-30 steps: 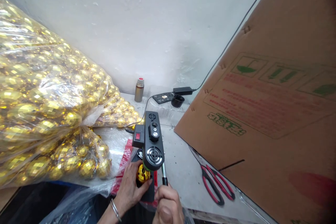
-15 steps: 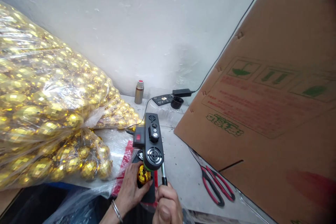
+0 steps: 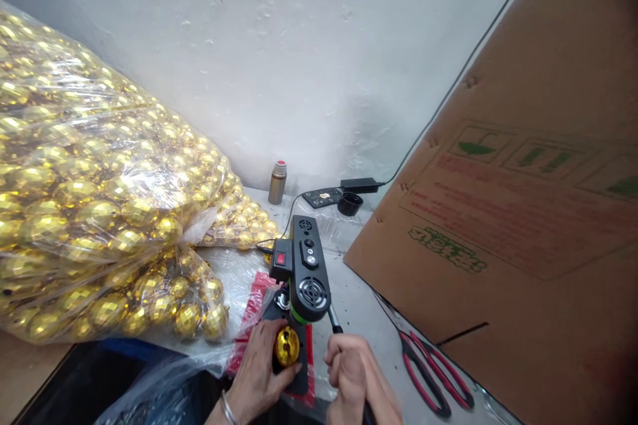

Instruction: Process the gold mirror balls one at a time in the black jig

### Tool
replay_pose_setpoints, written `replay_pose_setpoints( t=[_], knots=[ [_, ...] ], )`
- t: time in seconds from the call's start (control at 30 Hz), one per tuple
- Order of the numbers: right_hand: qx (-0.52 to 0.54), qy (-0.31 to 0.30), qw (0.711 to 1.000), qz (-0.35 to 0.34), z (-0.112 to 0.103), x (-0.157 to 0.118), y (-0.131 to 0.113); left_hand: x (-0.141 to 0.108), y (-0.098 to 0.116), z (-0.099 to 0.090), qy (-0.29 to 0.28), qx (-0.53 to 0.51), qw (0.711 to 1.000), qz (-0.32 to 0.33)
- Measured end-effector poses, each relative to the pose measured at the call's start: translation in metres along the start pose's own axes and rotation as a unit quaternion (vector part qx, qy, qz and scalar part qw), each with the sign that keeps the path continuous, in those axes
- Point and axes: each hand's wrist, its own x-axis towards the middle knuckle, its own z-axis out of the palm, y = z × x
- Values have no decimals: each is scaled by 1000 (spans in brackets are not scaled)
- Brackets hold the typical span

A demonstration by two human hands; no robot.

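Observation:
A small black press-like machine (image 3: 310,265) with two round vents, a green rim under its head and a side lever stands before me. My left hand (image 3: 262,362) curves round a shiny gold ball (image 3: 286,346), thumb on its near side and fingers at its left. The ball rests over the machine's black base plate (image 3: 299,382), in front of the head and apart from it. A dark opening shows on its top. My right hand (image 3: 359,372) is a fist round the black grip of the metal lever (image 3: 333,320).
A plastic bag (image 3: 100,179) packed with gold balls fills the left. A large cardboard box (image 3: 498,179) leans at right, with red-handled scissors (image 3: 433,375) beside it. Behind are a bottle (image 3: 278,184), a black cap (image 3: 349,204), a power adapter (image 3: 359,185) and cables.
The machine's head has risen off the gold ball, and the ball shows more fully. My right hand has moved right with the lever. The whole view has shifted slightly.

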Motion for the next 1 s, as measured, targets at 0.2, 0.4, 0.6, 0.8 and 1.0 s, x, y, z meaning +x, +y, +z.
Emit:
replay_pose_setpoints(
  t=[0.2,0.4,0.6,0.8,1.0],
  knots=[
    [7,-8,1000,15,-2,-17,4,-10,-17,-42,18,130,983,130],
    [26,-17,999,33,-2,-29,3,87,-9,-138,-93,404,906,-83],
    [19,-20,999,34,-2,-30,4,92,-15,-170,-164,419,886,-110],
    [20,-43,999,4,-7,-29,11,85,-18,-167,-171,402,895,-93],
    [11,-70,997,-20,-11,-26,15,90,-17,-154,-107,160,978,-82]
  ],
)
